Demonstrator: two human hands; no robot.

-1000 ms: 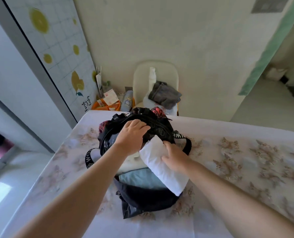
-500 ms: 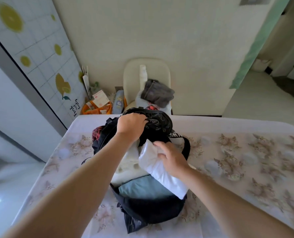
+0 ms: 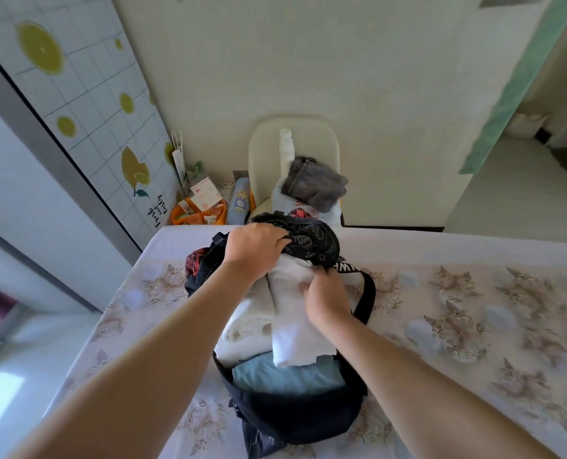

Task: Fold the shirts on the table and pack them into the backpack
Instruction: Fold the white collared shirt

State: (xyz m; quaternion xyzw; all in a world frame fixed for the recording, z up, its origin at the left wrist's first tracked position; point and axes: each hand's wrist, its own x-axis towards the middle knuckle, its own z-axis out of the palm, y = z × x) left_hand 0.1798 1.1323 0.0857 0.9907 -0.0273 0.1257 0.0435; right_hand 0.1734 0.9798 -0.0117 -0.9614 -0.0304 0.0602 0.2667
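Note:
A black backpack [image 3: 295, 412] lies open on the floral table [image 3: 474, 326]. My left hand [image 3: 255, 248] grips its printed top flap [image 3: 315, 245] and holds it up and back. My right hand [image 3: 325, 299] holds a folded white shirt [image 3: 295, 329] that lies in the opening, its far end under the flap. Beside it on the left lies a cream folded shirt [image 3: 245, 321], and a light blue shirt [image 3: 285, 376] sits below them inside the bag. A black strap [image 3: 365, 293] loops out to the right.
Behind the table stands a cream chair [image 3: 292, 140] with a grey garment [image 3: 315, 183], a white bottle [image 3: 286, 149] and more clothing. An orange basket [image 3: 196, 215] of small items sits at the back left. A lemon-print panel [image 3: 77, 94] lines the left wall.
My right hand has pushed the white shirt farther into the backpack, under the flap. My left hand has lifted the flap back. The camera has tilted down and nearer.

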